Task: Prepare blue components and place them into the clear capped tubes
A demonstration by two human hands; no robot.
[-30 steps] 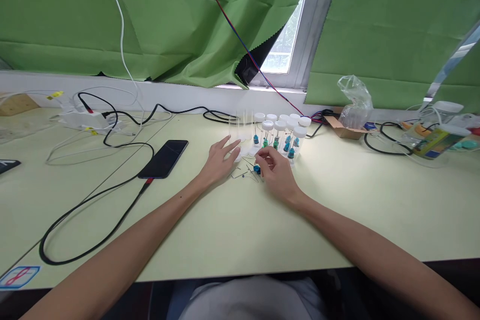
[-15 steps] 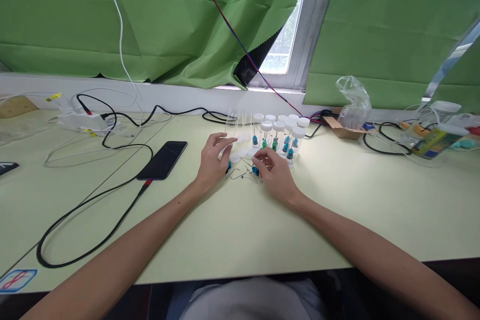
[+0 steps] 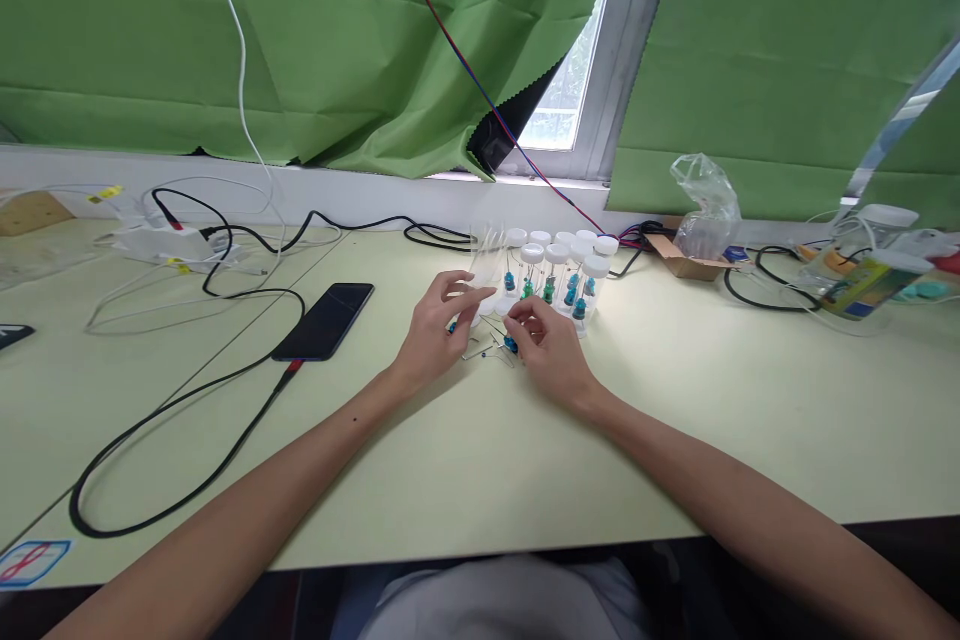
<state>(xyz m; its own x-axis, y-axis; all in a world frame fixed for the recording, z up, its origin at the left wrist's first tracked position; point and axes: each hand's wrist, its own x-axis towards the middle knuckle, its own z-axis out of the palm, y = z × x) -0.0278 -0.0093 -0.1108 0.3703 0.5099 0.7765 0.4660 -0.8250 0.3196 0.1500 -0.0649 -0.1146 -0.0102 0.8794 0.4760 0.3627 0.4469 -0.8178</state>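
Observation:
My left hand (image 3: 441, 328) is open, its fingers stretched apart beside the open clear tubes (image 3: 489, 255). Whether its fingertips touch them I cannot tell. My right hand (image 3: 551, 348) is closed, thumb and index finger pinched together over the small parts; whatever they hold is too small to make out. Just under its fingertips lies a blue part (image 3: 511, 343) with thin leads. Loose thin metal pieces (image 3: 477, 353) lie between the hands. Behind the right hand, several white-capped clear vials (image 3: 555, 265) stand upright with blue or green pieces inside.
A black phone (image 3: 324, 322) with a charging cable (image 3: 259, 408) lies to the left. A white power strip (image 3: 169, 240) sits at the back left. An open cardboard box (image 3: 681, 258) with a plastic bag (image 3: 706, 205) and a yellow-labelled container (image 3: 862, 285) stand to the right.
My left hand has moved a little to the right. The open clear tubes beside it now stand closer together, toward the capped vials. My right hand has barely moved.

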